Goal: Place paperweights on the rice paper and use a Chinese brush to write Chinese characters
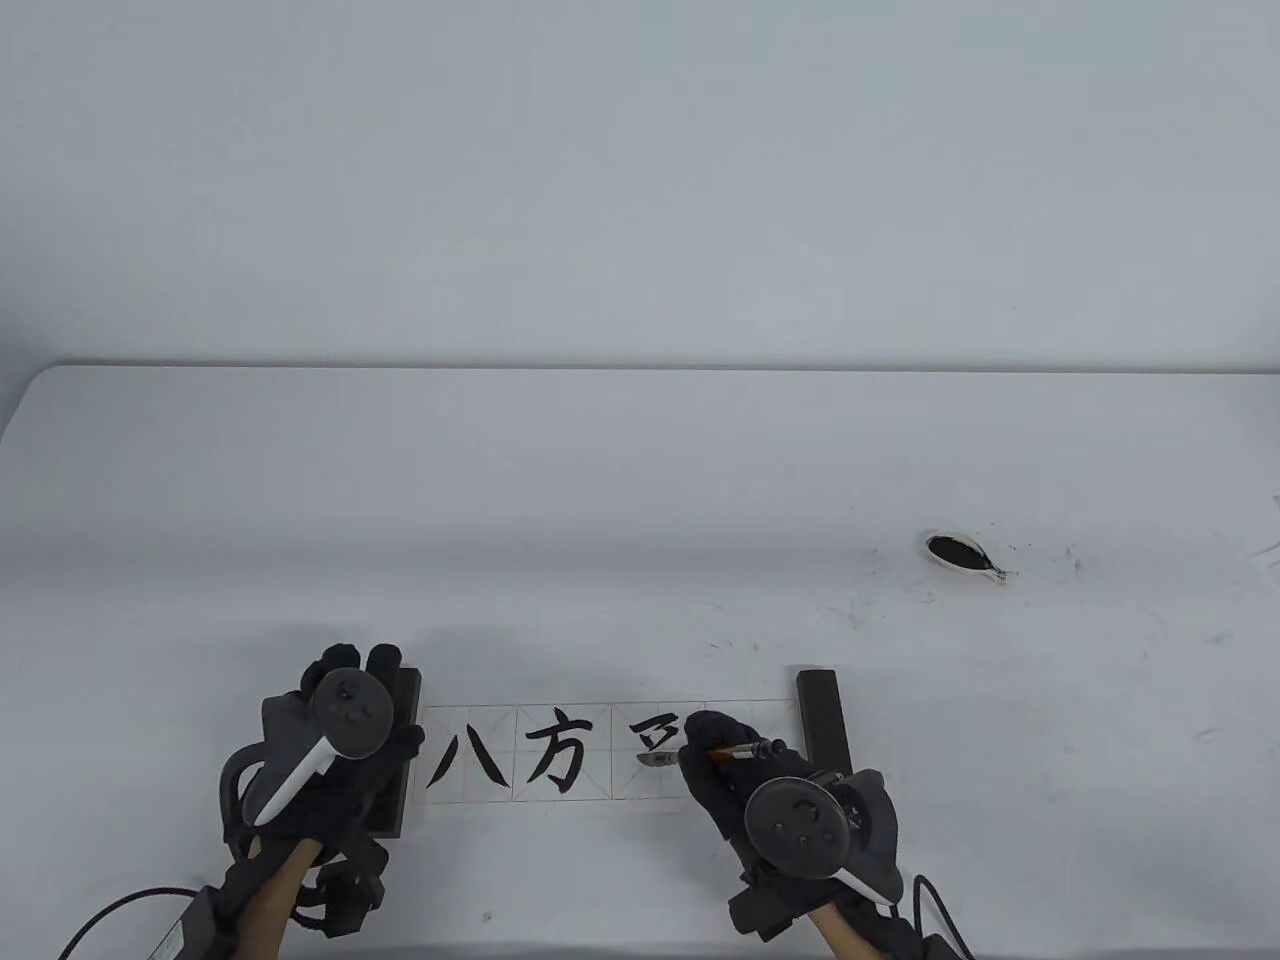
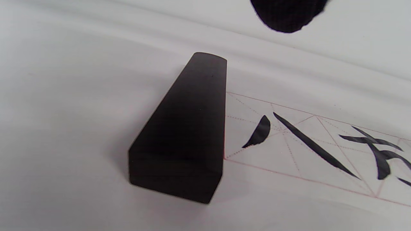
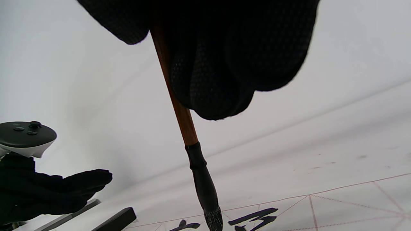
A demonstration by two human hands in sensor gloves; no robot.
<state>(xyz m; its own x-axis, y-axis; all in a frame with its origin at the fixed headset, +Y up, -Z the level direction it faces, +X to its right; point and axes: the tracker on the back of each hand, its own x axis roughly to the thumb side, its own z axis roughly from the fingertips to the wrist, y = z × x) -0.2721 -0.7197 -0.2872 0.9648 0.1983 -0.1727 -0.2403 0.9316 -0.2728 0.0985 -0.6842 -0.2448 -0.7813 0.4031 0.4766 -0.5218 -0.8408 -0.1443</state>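
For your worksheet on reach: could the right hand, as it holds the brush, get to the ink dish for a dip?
Probably yes. The ink dish sits up and to the right of the right hand, with only bare table between; the brush is already gripped.

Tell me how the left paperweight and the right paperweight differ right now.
The left paperweight lies partly under the left hand; the right paperweight has no hand on it, with the right hand beside it holding the brush. The left sits straight; the right tilts slightly. Both are dark bars at the ends of the paper.

White table [image 1: 640, 470] with gridded rice paper [image 1: 600, 752], two dark paperweights [image 1: 402, 745] [image 1: 826, 722], small ink dish [image 1: 962, 555].
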